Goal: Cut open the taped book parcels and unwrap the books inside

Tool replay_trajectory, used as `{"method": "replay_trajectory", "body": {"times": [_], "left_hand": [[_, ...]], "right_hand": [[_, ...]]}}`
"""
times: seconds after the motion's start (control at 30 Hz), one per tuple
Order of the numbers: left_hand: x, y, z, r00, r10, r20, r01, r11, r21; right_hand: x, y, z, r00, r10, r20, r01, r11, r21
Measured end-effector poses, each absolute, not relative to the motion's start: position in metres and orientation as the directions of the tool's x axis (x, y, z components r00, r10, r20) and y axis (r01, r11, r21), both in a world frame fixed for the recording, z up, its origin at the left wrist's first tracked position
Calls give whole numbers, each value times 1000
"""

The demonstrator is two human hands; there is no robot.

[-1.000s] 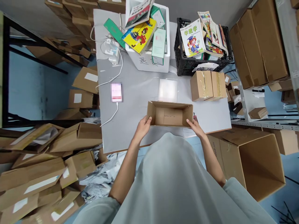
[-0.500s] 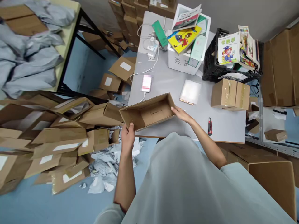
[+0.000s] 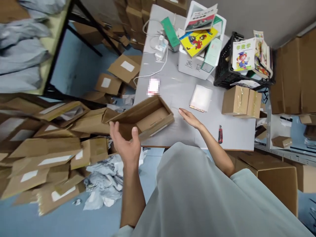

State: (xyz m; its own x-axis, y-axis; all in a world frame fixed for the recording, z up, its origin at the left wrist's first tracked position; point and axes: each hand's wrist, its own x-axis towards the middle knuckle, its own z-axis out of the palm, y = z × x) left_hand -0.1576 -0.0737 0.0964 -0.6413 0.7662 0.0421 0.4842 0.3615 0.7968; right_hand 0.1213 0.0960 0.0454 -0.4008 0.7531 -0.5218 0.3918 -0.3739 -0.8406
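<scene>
An open-topped cardboard box tilts over the table's left front edge, its inside bare. My left hand is at the box's near left end, thumb and fingers spread apart; whether it still touches the cardboard I cannot tell. My right hand is off the box, to its right, with fingers stretched out and nothing in them. Beyond the right hand lies a small stack in clear wrapping. A red and black box cutter rests to the right.
Flattened and opened cartons pile up at left, with crumpled grey plastic on the floor. On the table stand a white foam bin, a black crate of books and two taped cartons. A large carton sits at right.
My right hand has let go of the box. My left hand has opened its fingers. The box has shifted left and tipped. The view has turned slightly.
</scene>
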Motion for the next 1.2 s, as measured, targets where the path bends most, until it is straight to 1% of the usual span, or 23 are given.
{"method": "replay_trajectory", "body": {"times": [0.1,0.17,0.2,0.27,0.33,0.37,0.43,0.53,0.63,0.7,0.77,0.87,1.03,1.13,1.2], "left_hand": [[-112,-27,132,-489,870,60,559,260,787],[-76,5,140,-352,935,51,553,164,817],[-58,19,137,-273,961,42,531,114,840],[-24,47,118,-120,993,12,461,45,886],[5,73,84,-16,999,-43,397,46,917],[17,87,65,16,996,-90,376,77,923],[37,116,26,25,976,-216,357,193,914],[56,160,-23,-44,911,-411,324,402,856],[66,193,-53,-58,807,-588,203,586,784],[71,203,-65,-20,751,-660,146,655,742],[74,206,-74,12,720,-694,134,687,714],[77,202,-84,5,683,-730,125,724,678],[77,186,-97,-31,636,-771,101,770,631],[74,165,-103,-38,598,-801,93,800,593],[71,143,-106,-32,568,-822,87,821,564]], "right_hand": [[169,96,44,-262,809,-527,333,-436,-836],[204,94,40,-170,830,-531,307,-467,-829],[220,92,38,-129,834,-536,295,-484,-824],[250,89,30,-46,835,-549,267,-519,-812],[274,89,20,41,829,-558,238,-551,-800],[284,92,14,85,823,-561,224,-565,-794],[299,100,0,152,806,-572,195,-592,-782],[311,124,-24,227,759,-610,165,-647,-744],[312,152,-49,282,714,-640,156,-693,-704],[309,168,-63,304,699,-647,154,-706,-691],[303,179,-76,323,687,-651,158,-717,-679],[292,189,-91,325,683,-655,183,-724,-665],[284,184,-102,322,687,-652,289,-727,-623],[290,164,-103,267,693,-670,343,-718,-605],[293,143,-101,211,708,-674,364,-697,-618]]}}
